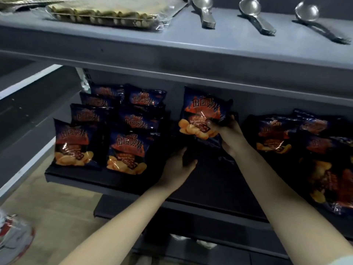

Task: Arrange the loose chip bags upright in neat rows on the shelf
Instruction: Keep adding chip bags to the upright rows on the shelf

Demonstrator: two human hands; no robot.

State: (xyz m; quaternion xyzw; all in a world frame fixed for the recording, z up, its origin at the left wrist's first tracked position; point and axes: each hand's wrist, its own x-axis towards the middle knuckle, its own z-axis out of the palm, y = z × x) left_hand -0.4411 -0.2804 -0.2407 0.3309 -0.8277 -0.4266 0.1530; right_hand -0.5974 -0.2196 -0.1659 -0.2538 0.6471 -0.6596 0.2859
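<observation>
Foil chip bag (203, 113) gripped upright in my right hand (229, 134), for the next row; left hand (178, 166) hovers slack, empty. Ready to steady.

At nine o'clock on the shelf (210, 178) stand upright bag rows (129, 121). At three o'clock lie loose bags (275, 134).

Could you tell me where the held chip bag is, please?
Head view, centre: the held chip bag is in the right hand, between upright rows leftward and a loose pile rightward.
</observation>
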